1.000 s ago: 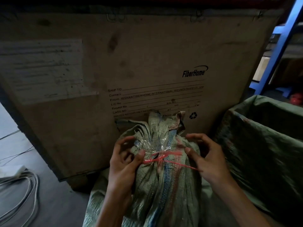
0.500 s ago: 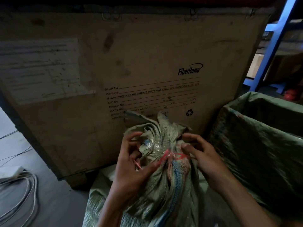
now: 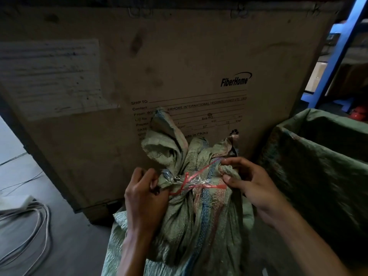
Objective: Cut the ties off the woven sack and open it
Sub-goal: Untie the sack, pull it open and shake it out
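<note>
Woven sack [image 3: 191, 220], crinkled green weave, neck cinched by thin red tie [image 3: 201, 181]

Brown crate panel [image 3: 179, 56]: black logo "FiberHome" [image 3: 235, 80] at upper right of the print block. Printed form [image 3: 199, 105] below it reads "SHIP TO", "Contact", "From: WU…ERHOME INTERNATIONAL TECHNOLOGIES CO., LTD", "L/C No", "Site NO.", "Projec…", "CASE…", "…IGHT". Entries "67" and "73" legible; units "KG" and "CM" faint. Bottom line: "…ade in China". Letters are cut off where the woven sack [image 3: 165, 140] covers them. White paper sheet [image 3: 49, 76] on the panel's left: rows of print, unreadable.
</note>
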A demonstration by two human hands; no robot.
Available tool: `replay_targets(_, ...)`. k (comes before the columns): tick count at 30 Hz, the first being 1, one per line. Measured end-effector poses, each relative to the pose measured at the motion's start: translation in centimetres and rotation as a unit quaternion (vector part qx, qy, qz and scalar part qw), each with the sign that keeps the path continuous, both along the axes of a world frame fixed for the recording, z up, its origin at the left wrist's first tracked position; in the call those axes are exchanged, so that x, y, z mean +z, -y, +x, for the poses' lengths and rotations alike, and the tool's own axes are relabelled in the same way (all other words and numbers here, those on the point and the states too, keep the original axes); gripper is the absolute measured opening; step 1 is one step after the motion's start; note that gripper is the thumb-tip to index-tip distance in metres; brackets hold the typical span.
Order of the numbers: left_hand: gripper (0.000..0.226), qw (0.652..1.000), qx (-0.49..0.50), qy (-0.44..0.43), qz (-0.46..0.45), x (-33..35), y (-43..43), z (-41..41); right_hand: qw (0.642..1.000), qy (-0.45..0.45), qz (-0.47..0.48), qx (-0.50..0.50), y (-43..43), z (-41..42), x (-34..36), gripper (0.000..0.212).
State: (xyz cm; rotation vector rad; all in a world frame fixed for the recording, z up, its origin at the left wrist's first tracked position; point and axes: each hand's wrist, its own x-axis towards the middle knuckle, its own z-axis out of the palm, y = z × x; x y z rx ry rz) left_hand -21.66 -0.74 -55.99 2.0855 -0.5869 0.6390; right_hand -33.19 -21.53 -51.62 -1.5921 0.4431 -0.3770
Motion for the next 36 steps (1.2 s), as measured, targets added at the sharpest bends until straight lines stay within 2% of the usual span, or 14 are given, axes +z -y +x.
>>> replay_targets(6,0.039,0.996,0.058,-0.034,-0.06,-0.4,-0.4,0.9,0.999,0.029,-0.007,-0.023,0.4,-0.2,-0.1,0.031)
replay_targets(11,0.031,0.994,0.095,-0.02,-0.058,-0.9,-0.5,1.4,0.997,0.051,0.0,-0.058,0.7,0.1,-0.8,0.035)
replay_targets(14,0.03,0.992,0.108,-0.025,-0.067,-1.4,-0.6,1.8,0.993,0.06,-0.059,-0.086,0.7,0.4,-1.4,0.036)
replay_targets(16,0.023,0.986,0.138,-0.04,-0.088,-1.4,-1.2,2.2,0.986,0.066,-0.103,-0.115,0.9,0.4,-1.5,0.032)
replay_targets(18,0.018,0.965,0.205,-0.087,-0.137,-1.3,-2.7,3.0,0.978,0.075,-0.105,-0.166,2.1,-0.1,-1.2,0.026)
replay_targets(20,0.021,0.944,0.219,-0.143,-0.199,-1.7,-4.8,4.2,0.969,0.066,-0.136,-0.194,4.0,-0.8,-1.1,0.024)
replay_targets(23,0.025,0.903,0.096,-0.292,-0.301,-2.4,-5.7,4.6,0.974,0.054,-0.154,-0.16,5.0,-1.1,-1.6,0.025)
replay_targets(26,0.017,0.862,0.048,-0.393,-0.316,-2.9,-4.3,4.3,0.982,0.068,-0.121,-0.131,3.6,0.2,-2.2,0.024)
replay_targets(27,0.02,0.849,0.037,-0.41,-0.332,-2.6,-3.9,4.1,0.984,0.069,-0.095,-0.133,3.2,0.7,-2.4,0.024)
replay_targets(30,0.023,0.777,-0.039,-0.482,-0.403,-0.9,-3.0,3.2,0.99,0.055,0.018,-0.128,2.6,1.2,-2.6,0.021)
replay_targets(31,0.029,0.773,-0.067,-0.497,-0.388,-0.2,-2.9,2.7,0.991,0.05,0.04,-0.118,2.4,1.1,-2.4,0.019)
replay_targets(32,0.032,0.787,-0.097,-0.505,-0.341,0.3,-2.6,2.2,0.992,0.044,0.05,-0.106,2.3,0.9,-2.3,0.017)
replay_targets(34,0.033,0.841,-0.12,-0.494,-0.185,0.6,-2.0,1.4,0.996,0.024,0.042,-0.081,1.9,0.5,-2.3,0.016)
replay_targets(36,0.034,0.9,-0.072,-0.429,-0.037,-0.3,-1.6,1.1,0.997,0.006,-0.004,-0.08,1.7,0.3,-2.5,0.017)
